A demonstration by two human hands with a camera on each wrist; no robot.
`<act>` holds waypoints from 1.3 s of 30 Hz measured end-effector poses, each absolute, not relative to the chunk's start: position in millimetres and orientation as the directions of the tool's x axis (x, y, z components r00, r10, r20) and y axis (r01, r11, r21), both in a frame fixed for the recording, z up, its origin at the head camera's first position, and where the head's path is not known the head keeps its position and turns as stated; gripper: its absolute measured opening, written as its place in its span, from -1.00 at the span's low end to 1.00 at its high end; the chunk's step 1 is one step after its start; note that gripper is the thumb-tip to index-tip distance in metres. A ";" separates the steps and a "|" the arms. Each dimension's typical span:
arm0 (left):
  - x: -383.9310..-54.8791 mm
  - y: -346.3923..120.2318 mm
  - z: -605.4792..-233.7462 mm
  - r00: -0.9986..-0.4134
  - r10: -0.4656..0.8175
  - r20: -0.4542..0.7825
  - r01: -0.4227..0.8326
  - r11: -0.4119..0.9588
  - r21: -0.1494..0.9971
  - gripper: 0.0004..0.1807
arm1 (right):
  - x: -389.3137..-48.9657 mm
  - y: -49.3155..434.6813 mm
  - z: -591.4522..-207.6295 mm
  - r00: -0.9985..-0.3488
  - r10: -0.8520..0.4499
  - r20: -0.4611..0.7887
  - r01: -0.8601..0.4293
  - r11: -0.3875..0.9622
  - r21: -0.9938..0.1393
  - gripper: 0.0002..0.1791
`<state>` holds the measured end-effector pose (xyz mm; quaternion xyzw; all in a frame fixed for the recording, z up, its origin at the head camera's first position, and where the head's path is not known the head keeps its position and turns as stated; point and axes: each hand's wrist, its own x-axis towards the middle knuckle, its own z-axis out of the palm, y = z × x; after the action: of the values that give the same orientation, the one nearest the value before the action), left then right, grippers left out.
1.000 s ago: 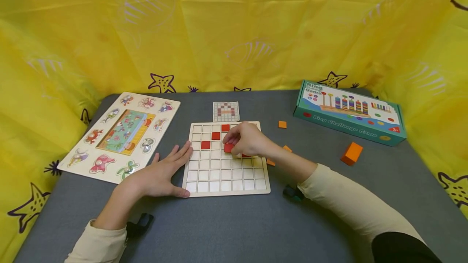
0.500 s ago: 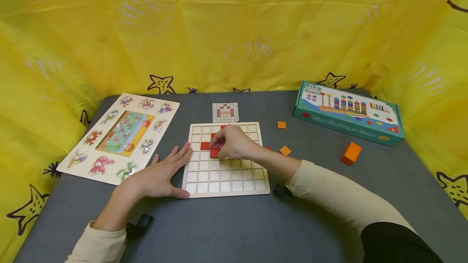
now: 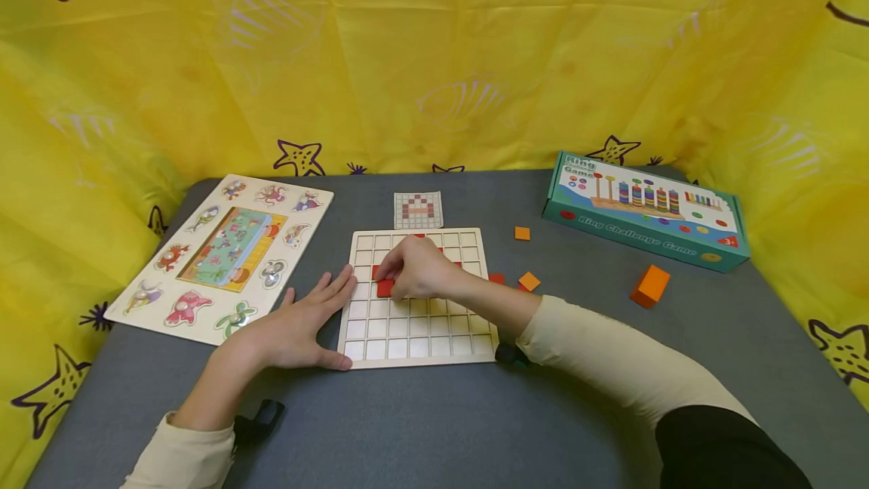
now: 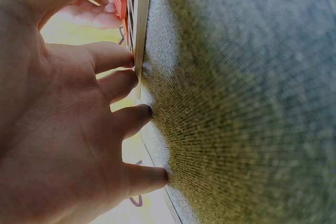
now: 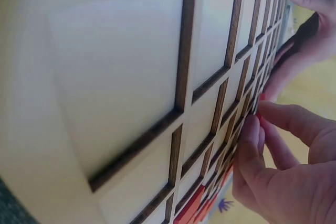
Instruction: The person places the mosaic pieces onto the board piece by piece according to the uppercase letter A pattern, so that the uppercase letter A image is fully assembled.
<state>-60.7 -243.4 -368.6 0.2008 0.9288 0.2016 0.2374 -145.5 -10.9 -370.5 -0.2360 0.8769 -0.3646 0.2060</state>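
Observation:
A wooden grid board (image 3: 421,347) lies on the grey table, with several red tiles in its cells, partly covered by my right hand (image 3: 419,266). That hand pinches a red tile (image 3: 385,288) between thumb and fingers, low over the left part of the grid. The pinched tile (image 4: 119,1) also shows in the left wrist view. My left hand (image 3: 302,327) lies with spread fingers at the board's left edge, its thumb at the near left corner. In the right wrist view the right hand (image 5: 294,166) is close to the grid's far cells.
Behind the board lies a small pattern card (image 3: 417,210). Right of the board are an orange tile (image 3: 522,233), another near red tiles (image 3: 497,278), and an orange block (image 3: 650,286). A green game box (image 3: 645,210) stands back right; an animal puzzle board (image 3: 224,259) lies left.
My right hand has moved left across the board with the red tile, from the middle columns to the left ones. The left hand has stayed at the board's edge.

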 end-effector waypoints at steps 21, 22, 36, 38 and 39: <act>-60.7 -245.9 -370.3 -0.808 0.463 -0.365 0.273 0.842 0.465 0.34 | -145.3 -19.8 -371.1 -0.809 -0.550 -0.206 -0.253 0.643 -0.723 -0.63; -60.6 -245.7 -370.0 -0.807 0.465 -0.364 0.275 0.841 0.466 0.34 | -145.0 -20.0 -371.0 -0.807 -0.554 -0.204 -0.258 0.642 -0.722 -0.63; -60.5 -244.7 -369.5 -0.805 0.464 -0.369 0.272 0.843 0.465 0.34 | -144.5 -19.3 -370.9 -0.796 -0.571 -0.200 -0.269 0.630 -0.728 -0.64; -60.4 -244.0 -369.0 -0.805 0.467 -0.367 0.273 0.840 0.470 0.34 | -145.0 -18.3 -370.8 -0.795 -0.574 -0.195 -0.272 0.626 -0.731 -0.64; -60.2 -243.7 -368.7 -0.805 0.468 -0.365 0.274 0.838 0.472 0.34 | -145.2 -17.7 -370.7 -0.794 -0.576 -0.192 -0.273 0.621 -0.734 -0.63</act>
<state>-60.2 -243.7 -368.7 0.1999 0.9281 0.2024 0.2401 -145.2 -17.7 -370.7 -0.2426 0.8756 -0.3613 0.2097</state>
